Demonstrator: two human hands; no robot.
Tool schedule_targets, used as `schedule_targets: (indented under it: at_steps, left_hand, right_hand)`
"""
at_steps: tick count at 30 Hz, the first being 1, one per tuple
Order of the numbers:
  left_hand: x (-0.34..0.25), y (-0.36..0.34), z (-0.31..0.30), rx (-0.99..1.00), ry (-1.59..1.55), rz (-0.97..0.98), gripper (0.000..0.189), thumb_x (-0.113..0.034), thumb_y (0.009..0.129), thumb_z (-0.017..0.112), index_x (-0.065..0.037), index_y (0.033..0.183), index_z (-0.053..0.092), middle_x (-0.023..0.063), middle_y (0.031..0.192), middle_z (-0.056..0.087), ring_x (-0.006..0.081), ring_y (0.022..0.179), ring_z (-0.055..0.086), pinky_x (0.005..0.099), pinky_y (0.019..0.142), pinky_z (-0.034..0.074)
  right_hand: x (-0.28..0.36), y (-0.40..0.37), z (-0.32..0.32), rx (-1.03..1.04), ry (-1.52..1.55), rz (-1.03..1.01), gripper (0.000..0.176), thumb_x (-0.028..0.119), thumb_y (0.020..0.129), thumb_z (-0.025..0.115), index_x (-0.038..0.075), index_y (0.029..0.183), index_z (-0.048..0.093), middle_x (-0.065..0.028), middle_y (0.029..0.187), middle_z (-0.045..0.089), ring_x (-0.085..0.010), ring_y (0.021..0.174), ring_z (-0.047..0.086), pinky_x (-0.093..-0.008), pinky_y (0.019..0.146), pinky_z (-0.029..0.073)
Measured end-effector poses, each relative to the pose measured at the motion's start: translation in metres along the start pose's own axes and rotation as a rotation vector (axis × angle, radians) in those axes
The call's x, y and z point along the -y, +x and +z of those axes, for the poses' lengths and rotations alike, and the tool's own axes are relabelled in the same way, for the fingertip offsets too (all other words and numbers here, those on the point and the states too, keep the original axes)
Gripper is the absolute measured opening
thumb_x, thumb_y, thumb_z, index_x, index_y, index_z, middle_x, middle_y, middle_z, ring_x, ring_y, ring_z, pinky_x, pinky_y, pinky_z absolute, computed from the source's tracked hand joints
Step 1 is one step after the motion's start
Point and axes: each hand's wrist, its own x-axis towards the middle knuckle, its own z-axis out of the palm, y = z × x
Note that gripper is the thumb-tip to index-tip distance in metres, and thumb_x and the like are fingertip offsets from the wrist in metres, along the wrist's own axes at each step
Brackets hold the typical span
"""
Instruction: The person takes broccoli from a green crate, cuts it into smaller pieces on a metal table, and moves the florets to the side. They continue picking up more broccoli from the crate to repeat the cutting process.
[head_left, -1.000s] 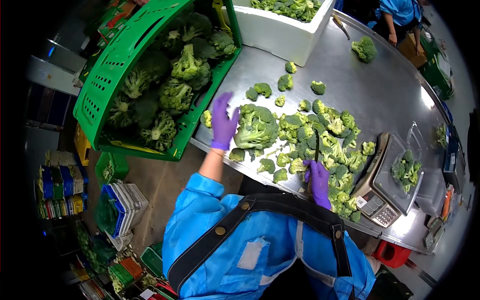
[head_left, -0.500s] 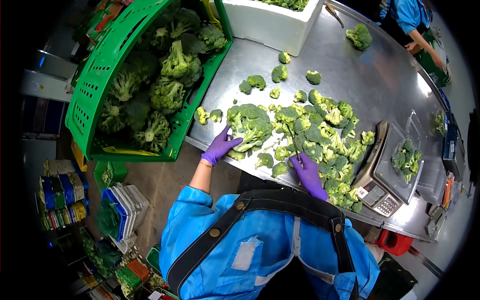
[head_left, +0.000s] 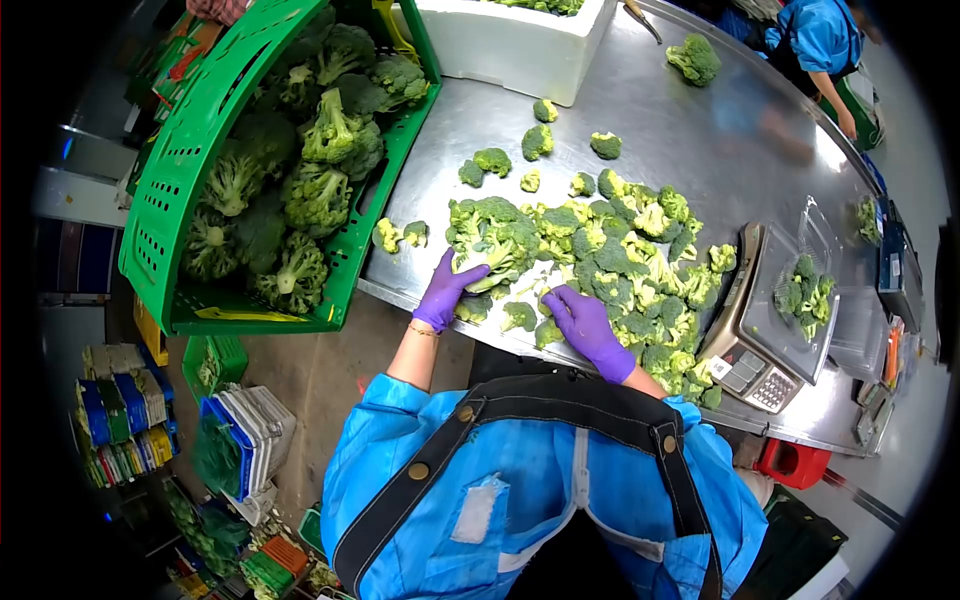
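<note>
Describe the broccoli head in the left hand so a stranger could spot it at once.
On the long steel table, beside the tilted green plastic crate, lies a heap of cut florets. At its left end the purple-gloved left hand grips a large whole broccoli head, far bigger than the loose florets around it.

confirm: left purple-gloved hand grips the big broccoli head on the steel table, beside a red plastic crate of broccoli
The plastic crate is green, not red, as the head view shows; the left purple-gloved hand does grip the big broccoli head on the steel table.
</note>
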Motion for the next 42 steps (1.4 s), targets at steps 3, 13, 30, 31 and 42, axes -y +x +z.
schedule_targets:
  at_steps: [3, 13, 30, 31, 42]
  left_hand:
    - [-0.003, 0.0, -0.002, 0.023, -0.016, -0.089, 0.058, -0.013, 0.074, 0.069, 0.001, 0.123, 0.04, 0.0107, 0.11, 0.057, 0.0191, 0.099, 0.057, 0.0302, 0.082, 0.049]
    - [0.002, -0.003, 0.003, 0.004, 0.188, -0.006, 0.043, -0.016, 0.076, 0.068, -0.001, 0.112, 0.049, 0.0081, 0.103, 0.06, 0.0204, 0.092, 0.06, 0.0302, 0.073, 0.051]
    - [0.001, 0.002, 0.012, -0.072, 1.292, 0.451, 0.064, -0.021, 0.063, 0.078, 0.003, 0.112, 0.045, 0.0225, 0.103, 0.054, 0.0345, 0.097, 0.052, 0.0402, 0.084, 0.041]
    - [-0.001, 0.002, 0.014, -0.058, 1.336, 0.472, 0.061, -0.02, 0.062, 0.078, 0.003, 0.11, 0.045, 0.0218, 0.1, 0.054, 0.0343, 0.094, 0.053, 0.0403, 0.082, 0.041]
    - [-0.002, 0.017, 0.002, -0.141, 1.017, 0.552, 0.045, -0.012, 0.06, 0.076, 0.001, 0.092, 0.047, 0.0186, 0.083, 0.053, 0.0315, 0.077, 0.051, 0.0394, 0.074, 0.042]
  right_hand:
    - [0.0, -0.003, -0.001, 0.045, -0.029, 0.04, 0.028, 0.033, 0.088, 0.051, 0.007, 0.092, 0.06, -0.017, 0.063, 0.057, -0.0338, 0.06, 0.058, -0.0404, 0.054, 0.043]
    - [0.009, -0.002, -0.009, 0.024, -0.033, 0.046, 0.028, 0.035, 0.087, 0.052, 0.008, 0.089, 0.06, -0.015, 0.061, 0.057, -0.0324, 0.059, 0.058, -0.0403, 0.055, 0.044]
    - [-0.021, 0.011, 0.008, -0.051, -0.554, -0.31, 0.024, 0.031, 0.087, 0.047, 0.01, 0.079, 0.058, -0.0091, 0.054, 0.054, -0.0264, 0.048, 0.055, -0.0393, 0.041, 0.041]
    - [-0.019, 0.013, 0.007, -0.052, -0.488, -0.298, 0.027, 0.031, 0.088, 0.046, 0.009, 0.077, 0.056, -0.0101, 0.053, 0.053, -0.0278, 0.048, 0.054, -0.0401, 0.041, 0.041]
    - [-0.016, 0.006, -0.018, 0.003, -0.329, -0.138, 0.038, 0.04, 0.091, 0.038, 0.007, 0.081, 0.055, -0.0152, 0.06, 0.057, -0.0365, 0.059, 0.056, -0.048, 0.057, 0.044]
